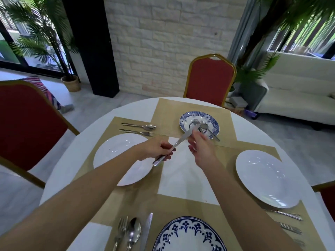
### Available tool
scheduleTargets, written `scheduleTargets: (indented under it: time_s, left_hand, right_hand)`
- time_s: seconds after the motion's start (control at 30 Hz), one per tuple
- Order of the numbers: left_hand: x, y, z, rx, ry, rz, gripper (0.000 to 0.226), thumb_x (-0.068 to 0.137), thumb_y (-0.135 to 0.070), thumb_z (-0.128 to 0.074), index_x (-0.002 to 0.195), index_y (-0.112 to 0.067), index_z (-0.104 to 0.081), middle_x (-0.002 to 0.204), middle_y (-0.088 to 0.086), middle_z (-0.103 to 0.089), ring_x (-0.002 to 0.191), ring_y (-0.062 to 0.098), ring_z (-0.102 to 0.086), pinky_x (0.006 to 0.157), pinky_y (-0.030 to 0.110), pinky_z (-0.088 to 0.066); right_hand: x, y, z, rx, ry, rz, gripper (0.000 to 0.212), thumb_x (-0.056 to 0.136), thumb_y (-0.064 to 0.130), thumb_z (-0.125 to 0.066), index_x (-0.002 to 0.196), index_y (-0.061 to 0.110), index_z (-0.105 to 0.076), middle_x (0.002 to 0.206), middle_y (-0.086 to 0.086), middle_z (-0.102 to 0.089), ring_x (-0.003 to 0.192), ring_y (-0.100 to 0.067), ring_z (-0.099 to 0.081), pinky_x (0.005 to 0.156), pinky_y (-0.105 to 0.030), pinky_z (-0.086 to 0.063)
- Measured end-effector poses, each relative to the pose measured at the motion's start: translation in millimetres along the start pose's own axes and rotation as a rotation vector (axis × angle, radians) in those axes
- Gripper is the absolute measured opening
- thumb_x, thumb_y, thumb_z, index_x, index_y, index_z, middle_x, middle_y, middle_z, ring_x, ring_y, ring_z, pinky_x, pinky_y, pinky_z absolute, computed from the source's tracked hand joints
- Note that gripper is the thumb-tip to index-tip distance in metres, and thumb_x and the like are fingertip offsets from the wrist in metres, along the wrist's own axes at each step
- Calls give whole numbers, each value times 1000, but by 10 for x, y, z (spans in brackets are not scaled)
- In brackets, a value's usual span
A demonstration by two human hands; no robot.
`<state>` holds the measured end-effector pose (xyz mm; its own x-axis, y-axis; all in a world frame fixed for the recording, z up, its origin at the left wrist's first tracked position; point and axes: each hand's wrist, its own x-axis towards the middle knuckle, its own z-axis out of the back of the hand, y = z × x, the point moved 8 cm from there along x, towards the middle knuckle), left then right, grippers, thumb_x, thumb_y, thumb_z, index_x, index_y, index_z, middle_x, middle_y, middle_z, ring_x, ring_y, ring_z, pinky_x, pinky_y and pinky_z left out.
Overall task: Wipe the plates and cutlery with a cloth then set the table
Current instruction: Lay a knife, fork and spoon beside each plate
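Your left hand [159,151] grips the handle of the table knife [181,139], held above the surface [85,142] between two white plates. Your right hand [199,147] meets the blade tip near the blue-patterned plate [213,124]. Whether it is pinching the blade cannot be determined.

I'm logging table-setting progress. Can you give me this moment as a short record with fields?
left hand: grips the knife by its handle
right hand: near the knife tip; contact unclear
far blue-patterned plate: fork and spoon in it
left white plate: side spoon and side fork beyond it
right white plate: cutlery on its near side
near blue-patterned plate: near fork, near spoon, near knife at its left
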<state>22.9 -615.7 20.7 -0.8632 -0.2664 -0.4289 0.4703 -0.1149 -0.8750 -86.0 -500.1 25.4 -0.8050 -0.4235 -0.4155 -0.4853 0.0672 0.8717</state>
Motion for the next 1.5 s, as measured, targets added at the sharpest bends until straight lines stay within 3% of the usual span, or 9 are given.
scheduleTargets:
  time_s: [0.1,0.2,0.37,0.53,0.8,0.97,1.07,1.23,1.5]
  left_hand:
    - [-117,80,264,59,48,16,24,99,-8,-46,118,-5,-59,88,0,-61,69,2,-63,64,17,-52]
    - [-234,148,508,146,90,29,24,99,-15,-48,117,-16,-63,89,-6,-61,72,2,-62,64,18,-49]
    - [-300,309,1241,186,-161,47,20,94,-37,-54,106,-29,-67,92,-14,-69,71,2,-61,64,16,-44]
    - [-215,541,1910,-284,-356,-16,10,92,-4,-57,94,-7,-66,90,8,-64,65,5,-66,64,11,-54]
    - [56,983,2426,-751,-564,7,4,90,-1,-58,89,-4,-60,90,8,-64,57,5,-69,60,12,-55]
    - [250,1169,2598,-796,-617,52,4,88,0,-61,89,-4,-61,88,8,-65,53,7,-68,60,12,-55]
    - [347,1334,2680,-783,-642,110,5,87,0,-63,85,-4,-63,85,7,-66,51,7,-67,61,13,-56]
    - [423,1667,2756,-705,-662,200,3,87,-2,-65,88,-5,-65,86,6,-67,47,6,-66,68,14,-55]
    - [471,1879,2715,-582,-661,268,6,86,-3,-67,85,-8,-65,84,4,-66,44,3,-63,70,15,-55]
  right_hand:
    - [81,-27,-152,88,-27,6,22,91,16,-65,112,8,-64,80,-3,-65,65,-9,-61,54,-18,-48]
    - [96,-105,-321,107,-37,-13,1,90,9,-65,91,9,-65,69,-4,-64,55,-9,-61,51,-18,-51]
    - [182,-232,-556,170,-114,-66,7,85,1,-67,84,5,-62,50,-2,-63,45,-10,-59,45,-19,-51]
    - [286,-307,-892,144,-74,-93,9,85,1,-64,79,5,-59,52,-5,-64,43,-12,-59,44,-20,-50]
    - [460,-510,-1244,-12,-34,-132,11,86,9,-69,93,12,-61,78,-3,-70,57,-12,-63,43,-17,-46]
    - [647,-561,-1162,-352,-18,-48,7,92,21,-61,93,17,-67,83,1,-68,69,-14,-57,61,-25,-45]
    - [780,-617,-907,-799,-91,101,19,93,24,-54,96,14,-70,86,3,-68,86,-19,-60,80,-33,-48]
    - [691,-1073,-365,-1392,-135,263,41,99,20,-46,137,7,-50,145,-8,-47,135,-25,-40,110,-34,-30]
    - [579,-1409,-251,-1617,-139,401,53,102,29,-26,151,8,-24,159,-7,-22,147,-28,-16,118,-41,-13]
